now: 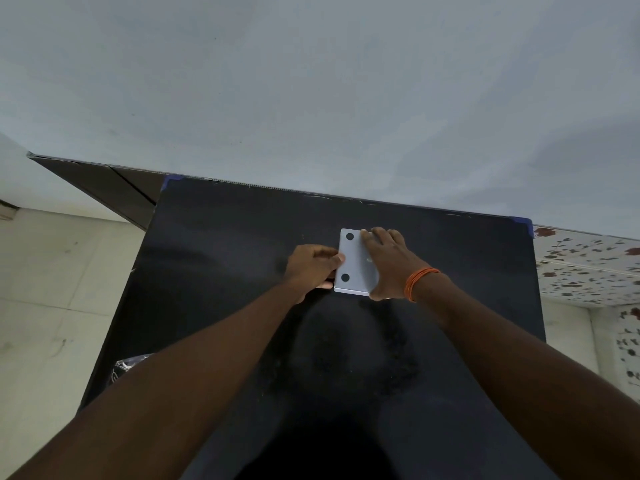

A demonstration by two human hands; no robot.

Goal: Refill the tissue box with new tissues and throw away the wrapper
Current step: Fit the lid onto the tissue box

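Both hands are on the tissue box right now, and it lies bottom side up on the black counter, toward the far edge at about one o'clock from the middle. The pale grey underside faces the camera, with two dark round pads showing along its nine o'clock side. The left hand comes in from nine o'clock, its grip curled and clamped on that edge of the box. The right hand lies flat across the three o'clock half, fingers spread and pressing down on it rather than closed around it. An orange band circles the right wrist. At seven o'clock, by the counter's near corner, a crinkled dark wrapper peeks out beneath the left forearm.
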